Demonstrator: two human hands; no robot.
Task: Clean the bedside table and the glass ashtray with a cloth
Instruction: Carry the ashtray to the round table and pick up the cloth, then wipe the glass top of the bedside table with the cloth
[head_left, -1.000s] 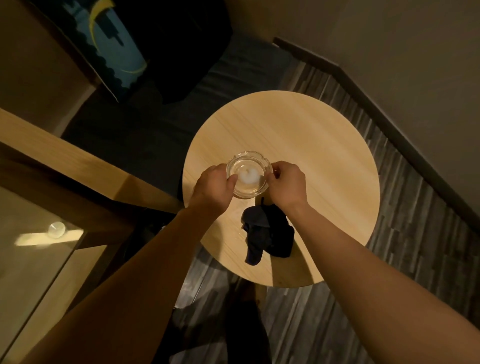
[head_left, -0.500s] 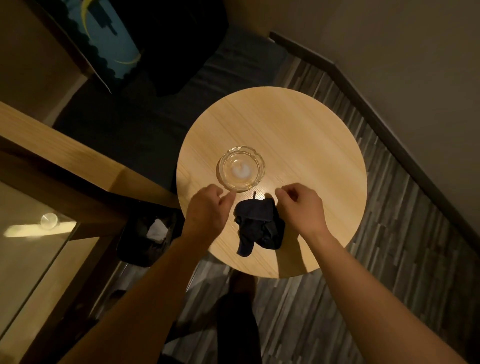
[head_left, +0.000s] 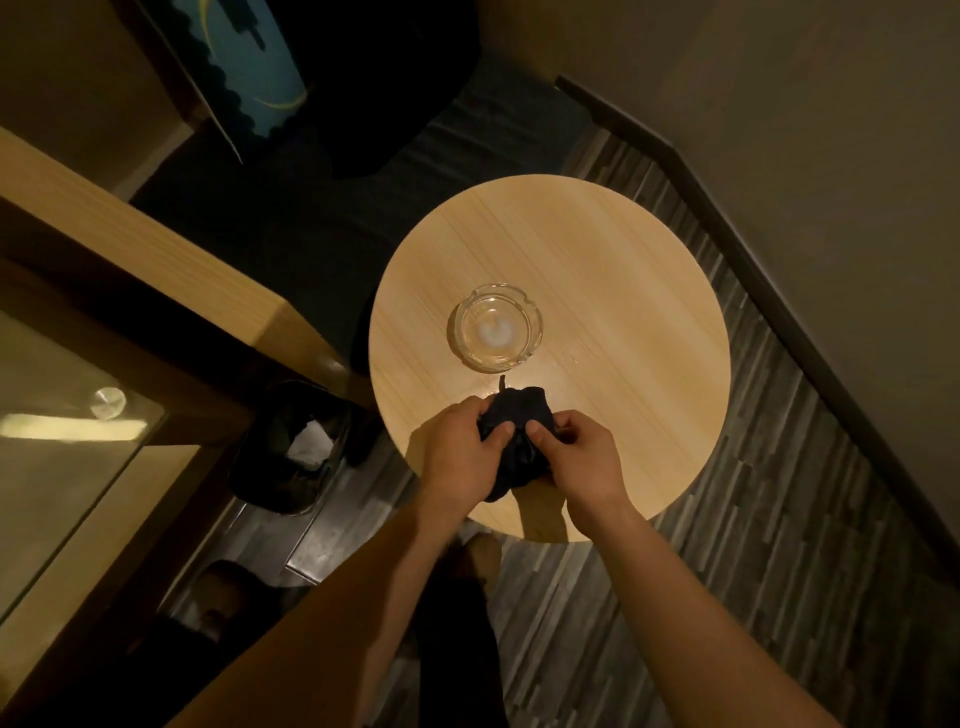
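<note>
Round and pale, the wooden counter (head_left: 623, 270) carries a glass ashtray (head_left: 496, 327) near its middle. Just in front of it, the left hand (head_left: 460, 454) and right hand (head_left: 576, 457) both grip a dark cloth (head_left: 517, 415), thumbs pinching its folds.

The table (head_left: 623, 270) before me is pale honey wood with fine, straight grain. The glass ashtray (head_left: 497, 327) is clear, with a milky white patch at its centre. My cloth (head_left: 519, 415) is near-black. The floor (head_left: 779, 519) is streaked grey planks. The bin (head_left: 280, 467) is black, the paper (head_left: 311, 441) in it white. The picture (head_left: 249, 67) is teal with a yellow arc.
</note>
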